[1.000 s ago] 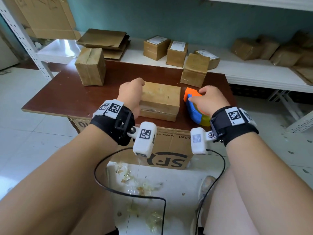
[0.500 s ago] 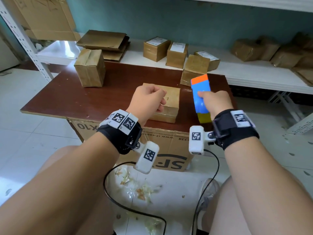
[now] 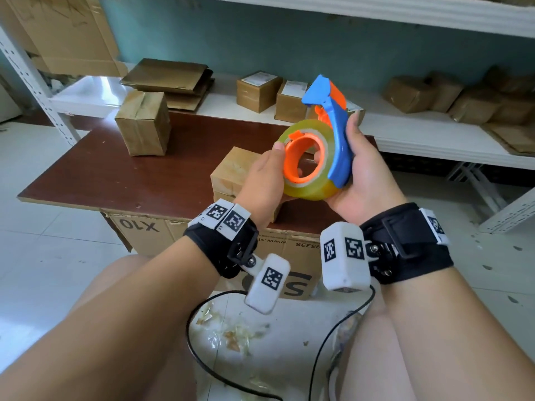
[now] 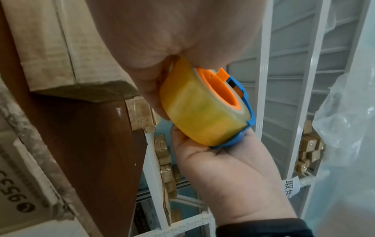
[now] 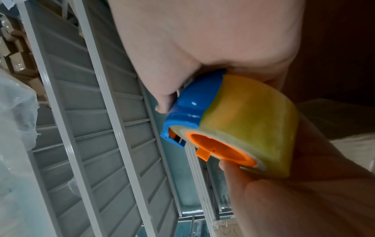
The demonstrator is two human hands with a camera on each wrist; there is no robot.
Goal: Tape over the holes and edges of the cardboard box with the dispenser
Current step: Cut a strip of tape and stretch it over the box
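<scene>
A blue and orange tape dispenser point(image 3: 337, 125) with a roll of clear yellowish tape point(image 3: 311, 189) is held up above the table. My right hand point(image 3: 362, 175) grips its blue handle point(image 5: 190, 104) from the right. My left hand point(image 3: 263, 180) holds the tape roll point(image 4: 201, 112) from the left, thumb on the roll's rim by the orange hub point(image 3: 301, 157). The flat cardboard box point(image 3: 231, 169) lies on the brown table point(image 3: 115, 169) just behind and below my left hand, partly hidden by it.
An upright taped box point(image 3: 143, 123) stands at the table's back left. Several small boxes point(image 3: 257, 89) and flattened cardboard point(image 3: 168, 79) sit on the white shelf point(image 3: 419, 134) behind. A big carton point(image 3: 162, 233) supports the table. Tape scraps point(image 3: 231, 328) and cables lie on the floor.
My right hand has lifted the dispenser off the table and turned it on its side. My left hand has left the flat box and taken hold of the tape roll.
</scene>
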